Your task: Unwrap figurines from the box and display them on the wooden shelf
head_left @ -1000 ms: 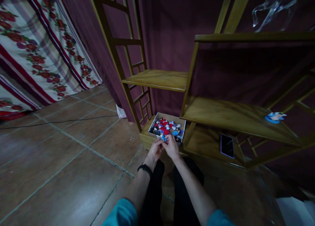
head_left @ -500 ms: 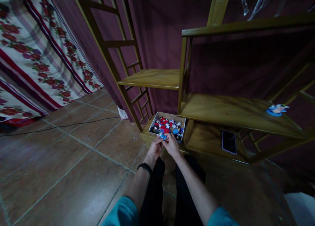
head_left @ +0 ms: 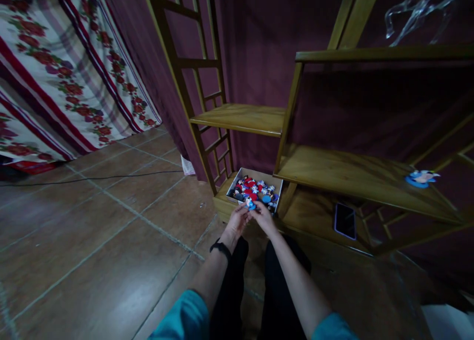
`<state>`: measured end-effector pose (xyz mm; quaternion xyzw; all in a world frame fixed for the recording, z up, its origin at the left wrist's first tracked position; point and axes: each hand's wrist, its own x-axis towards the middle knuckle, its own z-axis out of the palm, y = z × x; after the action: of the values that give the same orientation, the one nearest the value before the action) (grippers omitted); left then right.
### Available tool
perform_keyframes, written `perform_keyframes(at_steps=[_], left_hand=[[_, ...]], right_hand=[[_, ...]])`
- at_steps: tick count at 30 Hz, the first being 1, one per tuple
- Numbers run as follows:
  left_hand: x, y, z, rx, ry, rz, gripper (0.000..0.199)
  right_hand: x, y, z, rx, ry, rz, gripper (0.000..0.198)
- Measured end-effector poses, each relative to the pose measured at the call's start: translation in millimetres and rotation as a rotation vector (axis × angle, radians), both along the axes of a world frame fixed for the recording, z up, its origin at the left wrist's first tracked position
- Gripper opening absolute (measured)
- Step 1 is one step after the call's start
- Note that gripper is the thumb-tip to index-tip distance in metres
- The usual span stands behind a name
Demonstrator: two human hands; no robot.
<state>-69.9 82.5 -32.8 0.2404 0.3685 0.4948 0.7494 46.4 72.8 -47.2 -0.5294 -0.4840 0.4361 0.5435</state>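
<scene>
Between my two hands is a small toy figurine with a blue base and a whitish body. My left hand, with a black band on its wrist, grips it from the left. Fingers of my right hand pinch it from the right. Just beyond my hands sits a shallow white box full of several figurines in red, blue, white and black. The box rests on the low wooden ledge of the shelf unit.
The wooden shelf unit rises ahead. A blue-based figurine stands on its right shelf. Below lies a phone. A clear glass-like figure is up on the top shelf. A black cable crosses the tiled floor at left.
The view has shifted, so the shelves sit slightly farther right. The figurine has turned in my fingers and shows more of its whitish body; both hands still hold it.
</scene>
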Motion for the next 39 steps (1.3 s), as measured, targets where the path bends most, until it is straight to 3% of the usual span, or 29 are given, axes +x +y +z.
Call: perform_keyframes(at_steps=[8,21,26,32,39], left_hand=[[-0.1,-0.5,-6.2,0.01,-0.067,0.118,0.03],[0.1,4.6,-15.2,-0.023,-0.072,0.113,0.014],[1.1,4.7,-15.9,-0.032,-0.072,0.178,0.015],[-0.5,8.0,-16.4,-0.068,-0.1,0.116,0.017],[-1.3,7.6,-13.8,-0.097,-0.113,0.141,0.014]], right_hand=[[-1.2,0.6,1.3,-0.086,0.149,0.002,0.034],[-4.3,3.1,5.7,-0.18,0.335,-0.046,0.037],[-4.2,4.4,2.4,-0.172,0.375,-0.029,0.036],[-3.1,4.8,1.8,-0.216,0.446,-0.013,0.035],[-0.9,3.9,3.0,-0.238,0.484,0.046,0.029]])
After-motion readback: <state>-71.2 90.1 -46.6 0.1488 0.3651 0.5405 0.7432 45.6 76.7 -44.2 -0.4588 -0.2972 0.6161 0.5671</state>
